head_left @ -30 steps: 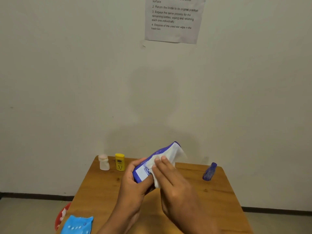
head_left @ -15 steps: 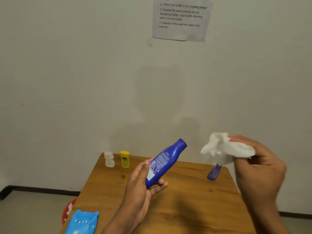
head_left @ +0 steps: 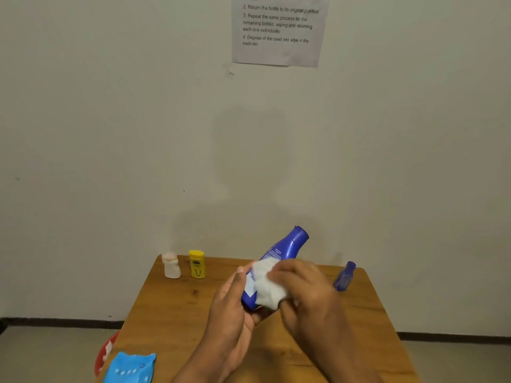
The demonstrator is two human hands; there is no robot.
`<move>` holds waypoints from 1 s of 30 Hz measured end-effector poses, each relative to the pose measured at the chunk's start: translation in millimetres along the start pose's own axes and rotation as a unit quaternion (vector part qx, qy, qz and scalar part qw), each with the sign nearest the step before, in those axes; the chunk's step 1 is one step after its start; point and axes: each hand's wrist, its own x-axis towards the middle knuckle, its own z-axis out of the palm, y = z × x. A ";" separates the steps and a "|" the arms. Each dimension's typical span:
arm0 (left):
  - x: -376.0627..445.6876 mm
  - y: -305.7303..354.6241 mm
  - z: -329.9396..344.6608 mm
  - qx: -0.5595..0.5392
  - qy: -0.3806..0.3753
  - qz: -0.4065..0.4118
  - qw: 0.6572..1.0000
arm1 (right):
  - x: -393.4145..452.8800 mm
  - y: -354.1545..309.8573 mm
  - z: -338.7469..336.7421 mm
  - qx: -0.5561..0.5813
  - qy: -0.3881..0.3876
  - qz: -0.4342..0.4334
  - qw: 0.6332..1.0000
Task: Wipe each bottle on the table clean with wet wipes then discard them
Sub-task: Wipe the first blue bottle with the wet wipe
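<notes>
At the near left corner of the table point(head_left: 177, 322) lies a blue wipe pack point(head_left: 130, 369), soft and crinkly by the look of it, with something red point(head_left: 106, 352), probably a bin, just past the table edge beside it. Above the middle of the table the left hand point(head_left: 229, 313) has its fingers closed around the lower body of the blue bottle point(head_left: 287, 251), which is held off the wood, tilted with its cap up and away to the right. The right hand point(head_left: 304, 288) presses a crumpled white wipe point(head_left: 266, 286) against the bottle's label side, fingers curled over the wad. The bottle looks like smooth, stiff plastic, light enough for one hand; wet from the wipe it will likely turn slippery, so a grip low on the wide body seems safest, leaving neck and cap free. The wipe is limp and will bunch. Farther back, a small blue bottle point(head_left: 344, 276) stands leaning at the right edge, and at the far left a yellow bottle point(head_left: 197, 264) and a white bottle point(head_left: 171, 265) stand upright, just beside each other; all three are small, light and easily tipped.
</notes>
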 end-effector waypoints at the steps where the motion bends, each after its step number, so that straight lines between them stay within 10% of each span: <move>1: -0.5 -0.6 -1.8 0.001 0.002 0.002 1.000 | -6.5 -9.1 5.5 0.014 -0.015 -0.034 0.999; 10: -1.5 -2.1 -6.4 0.029 0.016 0.010 0.999 | 31.0 18.7 -14.1 -0.012 0.037 0.058 0.998; 16: 3.2 0.9 -8.4 -0.145 -0.083 -0.090 0.982 | -15.3 -29.5 24.3 0.051 -0.046 -0.077 0.995; 24: 5.9 -0.1 -6.5 0.129 -0.116 0.071 0.982 | 31.6 16.1 -21.6 -0.050 0.038 0.033 0.997; 30: 9.5 -0.2 -6.2 0.171 -0.159 0.078 0.969 | 7.2 -5.9 3.3 -0.033 -0.090 -0.075 0.993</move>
